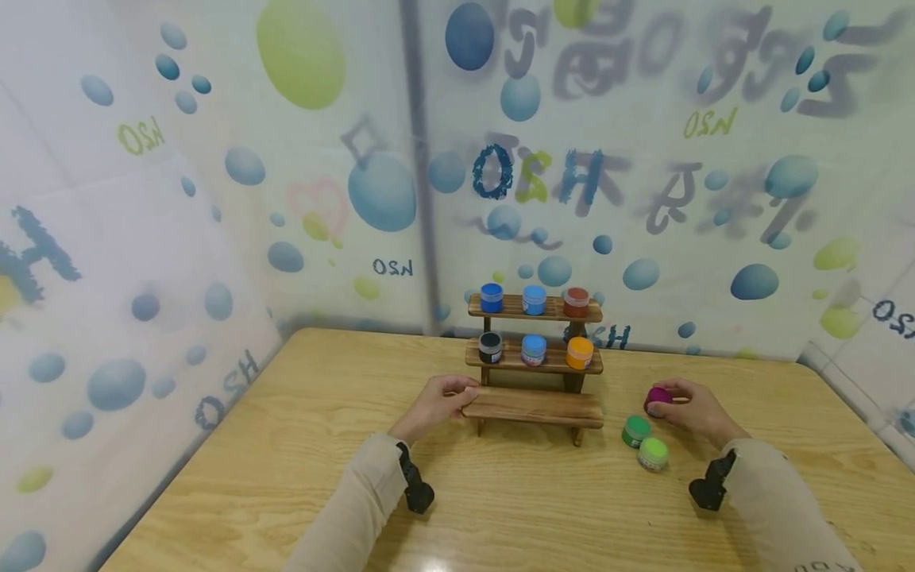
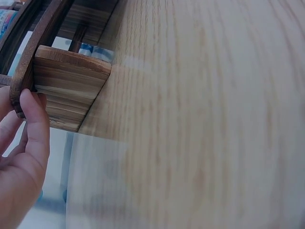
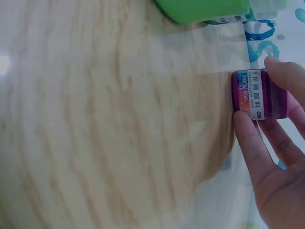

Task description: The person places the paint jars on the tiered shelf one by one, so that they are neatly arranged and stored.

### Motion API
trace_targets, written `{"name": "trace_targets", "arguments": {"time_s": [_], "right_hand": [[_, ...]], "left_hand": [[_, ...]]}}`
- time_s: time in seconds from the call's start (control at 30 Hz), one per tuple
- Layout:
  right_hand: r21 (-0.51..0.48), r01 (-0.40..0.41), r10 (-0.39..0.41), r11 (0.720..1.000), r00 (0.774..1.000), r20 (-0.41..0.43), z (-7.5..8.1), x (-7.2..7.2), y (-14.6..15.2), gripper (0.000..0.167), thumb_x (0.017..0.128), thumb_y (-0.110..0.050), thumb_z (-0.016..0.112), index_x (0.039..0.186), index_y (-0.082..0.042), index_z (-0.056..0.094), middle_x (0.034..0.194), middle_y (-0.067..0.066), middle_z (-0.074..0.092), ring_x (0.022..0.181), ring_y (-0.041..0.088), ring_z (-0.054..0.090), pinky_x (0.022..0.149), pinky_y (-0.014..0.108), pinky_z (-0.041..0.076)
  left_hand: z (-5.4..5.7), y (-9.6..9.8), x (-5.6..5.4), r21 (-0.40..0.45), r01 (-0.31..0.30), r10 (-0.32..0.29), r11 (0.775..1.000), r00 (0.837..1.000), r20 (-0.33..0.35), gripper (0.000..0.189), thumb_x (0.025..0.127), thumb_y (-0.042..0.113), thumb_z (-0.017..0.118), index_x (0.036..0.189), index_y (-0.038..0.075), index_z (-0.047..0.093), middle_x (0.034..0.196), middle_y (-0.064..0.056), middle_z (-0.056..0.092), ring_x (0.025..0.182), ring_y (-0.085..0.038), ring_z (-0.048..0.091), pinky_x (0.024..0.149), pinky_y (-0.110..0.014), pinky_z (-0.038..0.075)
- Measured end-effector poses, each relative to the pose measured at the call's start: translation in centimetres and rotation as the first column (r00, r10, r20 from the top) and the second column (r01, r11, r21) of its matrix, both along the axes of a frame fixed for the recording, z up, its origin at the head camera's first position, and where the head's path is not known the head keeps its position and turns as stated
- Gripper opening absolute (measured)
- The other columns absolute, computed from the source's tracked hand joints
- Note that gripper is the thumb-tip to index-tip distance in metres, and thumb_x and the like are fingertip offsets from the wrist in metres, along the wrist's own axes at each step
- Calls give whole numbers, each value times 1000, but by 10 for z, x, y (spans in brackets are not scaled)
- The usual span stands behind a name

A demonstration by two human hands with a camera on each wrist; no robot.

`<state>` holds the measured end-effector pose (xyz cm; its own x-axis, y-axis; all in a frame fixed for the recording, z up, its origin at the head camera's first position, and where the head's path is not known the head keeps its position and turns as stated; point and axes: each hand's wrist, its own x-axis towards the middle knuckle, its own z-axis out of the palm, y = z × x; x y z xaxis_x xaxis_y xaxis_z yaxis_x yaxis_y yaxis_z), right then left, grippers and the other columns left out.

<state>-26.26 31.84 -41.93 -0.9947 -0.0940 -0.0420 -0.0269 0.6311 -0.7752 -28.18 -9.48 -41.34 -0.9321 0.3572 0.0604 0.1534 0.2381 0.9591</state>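
Observation:
A three-tier wooden stand (image 1: pixel 536 405) stands on the table, its lowest step bare. My left hand (image 1: pixel 439 403) pinches the left end of that step; in the left wrist view, thumb and fingers hold the edge of the dark wooden board (image 2: pixel 28 67). To the right of the stand, my right hand (image 1: pixel 692 411) grips a small purple paint jar (image 1: pixel 654 399) between thumb and fingers. The jar's printed label (image 3: pixel 251 95) shows in the right wrist view. Just in front of it sit a green paint jar (image 1: pixel 636 430) and a light green paint jar (image 1: pixel 654 454).
The top tier bears a dark blue jar (image 1: pixel 491 298), a light blue jar (image 1: pixel 534 300) and a brown-red jar (image 1: pixel 576 302). On the middle tier are black (image 1: pixel 489 348), blue (image 1: pixel 533 349) and orange (image 1: pixel 579 353) jars. A printed curtain (image 1: pixel 636 159) rises behind the wooden table (image 1: pixel 536 508).

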Motion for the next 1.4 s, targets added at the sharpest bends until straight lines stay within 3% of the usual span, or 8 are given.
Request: {"name": "trace_targets", "arguments": {"time_s": [0.33, 0.63, 0.87, 1.07, 1.4], "right_hand": [[19, 3, -3, 1000, 1000, -13, 3, 2, -4, 54, 82, -27, 64, 119, 8, 44, 113, 30, 45, 101, 41, 45, 73, 37, 49], [40, -32, 34, 999, 999, -33, 6, 6, -3, 53, 83, -27, 63, 118, 8, 46, 112, 28, 48, 100, 40, 47, 74, 38, 49], [27, -77, 79, 997, 993, -87, 15, 11, 2, 55, 84, -26, 62, 122, 10, 44, 112, 28, 48, 98, 40, 51, 72, 36, 50], [39, -73, 77, 997, 989, -124, 28, 19, -1, 56, 84, -27, 61, 124, 9, 43, 115, 30, 46, 100, 43, 50, 73, 40, 49], [79, -79, 93, 994, 976, -196, 47, 31, -14, 55, 83, -29, 63, 124, 5, 47, 113, 26, 51, 98, 40, 52, 71, 41, 49]], "left_hand": [[-2, 0, -1, 7, 3, -3, 1000, 1000, -1, 26, 87, 15, 57, 108, -2, 60, 81, -4, 57, 64, -10, 50, 58, -34, 49], [0, 0, 1, -11, -3, 3, 1000, 1000, 20, 27, 88, 16, 57, 108, 0, 61, 83, -3, 57, 67, -10, 51, 59, -30, 49], [13, 1, 8, 2, 17, -17, 1000, 1000, 14, 25, 88, 9, 55, 108, -5, 59, 83, -7, 57, 66, -12, 50, 64, -45, 48], [26, 3, 19, -20, 16, -16, 1000, 1000, 11, 25, 89, 8, 53, 109, -6, 58, 86, -9, 57, 69, -11, 50, 64, -38, 49], [25, 2, 19, -24, 13, -13, 1000, 1000, 0, 25, 89, 9, 53, 108, -6, 58, 86, -8, 57, 69, -11, 50, 62, -31, 49]]}}
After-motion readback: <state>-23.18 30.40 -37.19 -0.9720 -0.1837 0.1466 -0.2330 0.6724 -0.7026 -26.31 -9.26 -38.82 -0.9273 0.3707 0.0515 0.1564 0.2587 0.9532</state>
